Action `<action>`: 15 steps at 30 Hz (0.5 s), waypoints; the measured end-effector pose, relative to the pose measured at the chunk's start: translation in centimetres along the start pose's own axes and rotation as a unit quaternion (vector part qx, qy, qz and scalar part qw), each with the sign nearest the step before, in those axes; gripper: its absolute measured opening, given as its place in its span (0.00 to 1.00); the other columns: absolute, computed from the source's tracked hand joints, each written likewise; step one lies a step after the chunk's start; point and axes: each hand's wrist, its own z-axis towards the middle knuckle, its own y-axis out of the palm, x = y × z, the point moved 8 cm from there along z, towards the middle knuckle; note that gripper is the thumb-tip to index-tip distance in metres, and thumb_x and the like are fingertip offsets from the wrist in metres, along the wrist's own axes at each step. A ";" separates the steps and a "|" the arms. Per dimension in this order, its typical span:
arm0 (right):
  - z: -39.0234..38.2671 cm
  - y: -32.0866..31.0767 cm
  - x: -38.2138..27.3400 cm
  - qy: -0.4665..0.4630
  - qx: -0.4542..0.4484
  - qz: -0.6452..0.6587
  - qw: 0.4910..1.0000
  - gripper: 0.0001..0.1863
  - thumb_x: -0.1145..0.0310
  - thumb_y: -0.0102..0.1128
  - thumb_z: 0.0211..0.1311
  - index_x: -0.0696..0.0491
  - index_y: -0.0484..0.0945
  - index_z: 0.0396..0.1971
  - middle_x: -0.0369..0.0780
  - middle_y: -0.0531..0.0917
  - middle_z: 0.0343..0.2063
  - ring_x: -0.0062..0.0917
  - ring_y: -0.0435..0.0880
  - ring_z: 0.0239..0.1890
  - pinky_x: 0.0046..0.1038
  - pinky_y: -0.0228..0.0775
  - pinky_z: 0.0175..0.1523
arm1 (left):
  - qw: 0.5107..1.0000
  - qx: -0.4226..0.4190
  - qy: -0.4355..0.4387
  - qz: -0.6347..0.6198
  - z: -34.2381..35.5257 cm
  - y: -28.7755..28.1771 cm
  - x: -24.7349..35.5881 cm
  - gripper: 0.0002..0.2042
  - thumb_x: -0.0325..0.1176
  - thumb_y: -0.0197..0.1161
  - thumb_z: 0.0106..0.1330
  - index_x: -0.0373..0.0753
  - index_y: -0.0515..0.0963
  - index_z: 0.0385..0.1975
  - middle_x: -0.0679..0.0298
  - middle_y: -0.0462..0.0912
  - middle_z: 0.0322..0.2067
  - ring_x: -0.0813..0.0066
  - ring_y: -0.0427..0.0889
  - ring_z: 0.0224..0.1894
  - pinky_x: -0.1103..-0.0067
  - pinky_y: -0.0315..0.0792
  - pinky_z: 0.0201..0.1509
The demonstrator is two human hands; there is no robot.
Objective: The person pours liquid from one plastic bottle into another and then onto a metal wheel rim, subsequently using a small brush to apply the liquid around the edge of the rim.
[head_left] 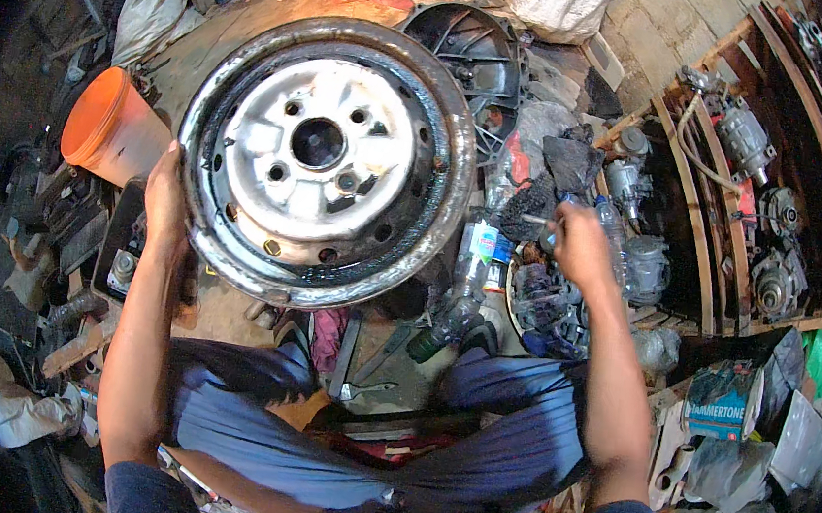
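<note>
A steel wheel rim, its centre disc silvery white and its outer ring dark and stained, is tilted up in front of me. My left hand grips its left edge, with the fingers hidden behind it. To the right of the wheel, my right hand is closed and blurred around a slim, light-coloured rod-like tool that points left; its kind cannot be made out. Below that hand is a round container with dark, crumpled contents. A clear plastic bottle stands beside the wheel's lower right edge.
An orange-rimmed bucket leans at the left. Wooden shelving with metal machine parts lines the right side. A dark bell-shaped housing lies behind the wheel. A paintbrush lies on the floor between my legs.
</note>
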 end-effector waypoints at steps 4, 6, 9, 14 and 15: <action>0.3 2.5 0.1 0.029 0.024 -0.043 0.998 0.14 0.73 0.67 0.59 0.57 0.77 0.44 0.49 0.83 0.43 0.47 0.82 0.51 0.47 0.79 0.52 | 0.999 0.010 0.007 0.033 -1.3 1.0 1.0 0.23 0.42 0.45 0.83 0.30 0.75 0.62 0.59 0.82 0.56 0.72 0.79 0.56 0.75 0.68 0.65; 0.6 2.0 -1.1 0.037 0.022 -0.062 0.997 0.14 0.74 0.67 0.59 0.58 0.77 0.44 0.49 0.84 0.43 0.48 0.84 0.50 0.47 0.79 0.51 | 0.998 0.013 0.011 0.052 -2.1 1.2 1.6 0.23 0.41 0.42 0.84 0.30 0.72 0.65 0.58 0.81 0.58 0.71 0.79 0.57 0.75 0.68 0.66; 0.8 2.0 0.0 0.106 -0.001 -0.045 0.993 0.14 0.77 0.66 0.58 0.58 0.78 0.44 0.50 0.85 0.44 0.49 0.85 0.48 0.47 0.80 0.51 | 0.999 0.037 -0.003 0.035 -1.8 0.4 1.1 0.24 0.42 0.45 0.83 0.29 0.71 0.66 0.56 0.81 0.59 0.69 0.79 0.59 0.74 0.68 0.67; 1.4 -1.4 -0.6 0.067 0.117 0.145 0.980 0.08 0.77 0.66 0.60 0.59 0.80 0.39 0.55 0.86 0.36 0.51 0.86 0.46 0.48 0.76 0.48 | 0.998 0.051 0.015 0.035 -3.1 1.1 1.5 0.23 0.42 0.45 0.83 0.27 0.75 0.60 0.56 0.85 0.51 0.70 0.82 0.50 0.74 0.72 0.60; 1.5 -2.1 -0.5 0.053 0.148 0.200 0.967 0.08 0.77 0.67 0.59 0.59 0.81 0.37 0.54 0.86 0.36 0.50 0.87 0.44 0.45 0.76 0.49 | 0.997 0.061 0.020 0.039 -3.7 1.6 1.7 0.23 0.42 0.45 0.84 0.27 0.75 0.60 0.56 0.85 0.52 0.70 0.82 0.50 0.74 0.72 0.60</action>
